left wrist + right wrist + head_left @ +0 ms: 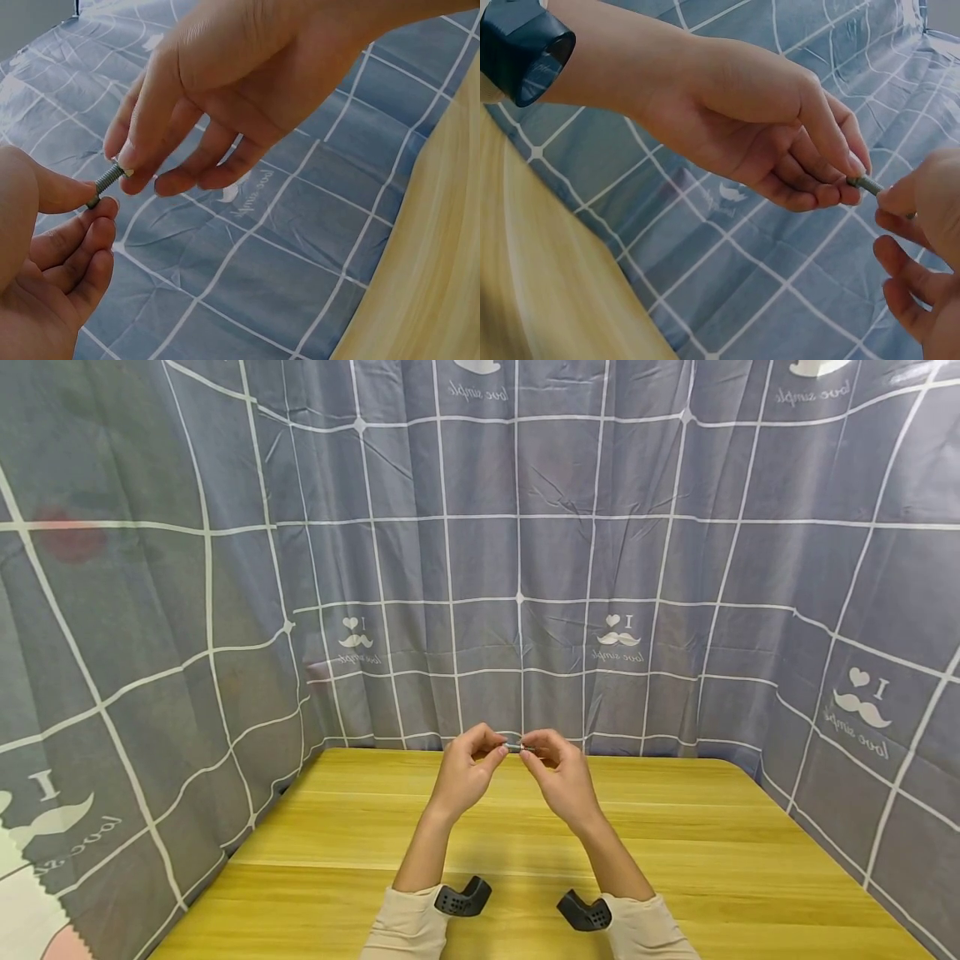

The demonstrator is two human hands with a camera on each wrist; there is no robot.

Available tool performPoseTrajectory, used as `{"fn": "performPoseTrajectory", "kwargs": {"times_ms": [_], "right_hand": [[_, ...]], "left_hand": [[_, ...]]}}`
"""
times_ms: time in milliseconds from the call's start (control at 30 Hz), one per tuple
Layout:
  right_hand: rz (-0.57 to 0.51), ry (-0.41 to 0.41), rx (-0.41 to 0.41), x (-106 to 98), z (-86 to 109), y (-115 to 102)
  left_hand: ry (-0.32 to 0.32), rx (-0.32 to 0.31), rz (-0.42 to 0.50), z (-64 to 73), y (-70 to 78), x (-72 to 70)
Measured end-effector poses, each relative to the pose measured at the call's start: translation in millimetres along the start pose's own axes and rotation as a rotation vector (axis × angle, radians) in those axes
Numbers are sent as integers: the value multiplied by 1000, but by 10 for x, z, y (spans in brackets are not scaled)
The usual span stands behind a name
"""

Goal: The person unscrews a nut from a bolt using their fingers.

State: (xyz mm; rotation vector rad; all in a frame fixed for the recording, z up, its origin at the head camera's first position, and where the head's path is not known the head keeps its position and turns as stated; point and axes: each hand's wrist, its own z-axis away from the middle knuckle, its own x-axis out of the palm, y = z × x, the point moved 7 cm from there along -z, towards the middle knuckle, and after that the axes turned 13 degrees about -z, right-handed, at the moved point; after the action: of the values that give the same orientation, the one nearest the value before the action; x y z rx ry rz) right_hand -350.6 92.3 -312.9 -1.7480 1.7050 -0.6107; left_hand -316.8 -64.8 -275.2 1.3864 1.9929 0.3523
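Above the far part of the table, a small metal bolt (pixel 110 178) spans the fingertips of both hands. My left hand (pixel 462 777) pinches its head end between thumb and index finger; the threaded shank shows in the left wrist view. From the other side, my right hand (pixel 558 777) pinches a small nut (pixel 129 172) at the far end of the thread. Fingers cover most of that nut, so how far it sits on the thread cannot be seen. In the right wrist view the bolt (pixel 867 184) appears as a short greenish-grey rod between the fingertips.
A yellow wood-grain table (pixel 510 843) lies below both hands. Grey checked curtains (pixel 480 560) hang behind it and along both sides. Black wrist mounts (pixel 462 897) sit on both sleeved forearms. Part of a pale cloth (pixel 30 902) shows at the lower left.
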Motion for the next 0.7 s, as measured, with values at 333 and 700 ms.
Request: {"fn": "performPoseTrajectory", "kwargs": {"times_ms": [333,700], "right_hand": [[6,2,7,-6,-7,7],[3,-3,1,-14,-7,-1]], "left_hand": [[-11,3,-10,-6,5,0],[-20,-9,-7,-3,-8,9]]}}
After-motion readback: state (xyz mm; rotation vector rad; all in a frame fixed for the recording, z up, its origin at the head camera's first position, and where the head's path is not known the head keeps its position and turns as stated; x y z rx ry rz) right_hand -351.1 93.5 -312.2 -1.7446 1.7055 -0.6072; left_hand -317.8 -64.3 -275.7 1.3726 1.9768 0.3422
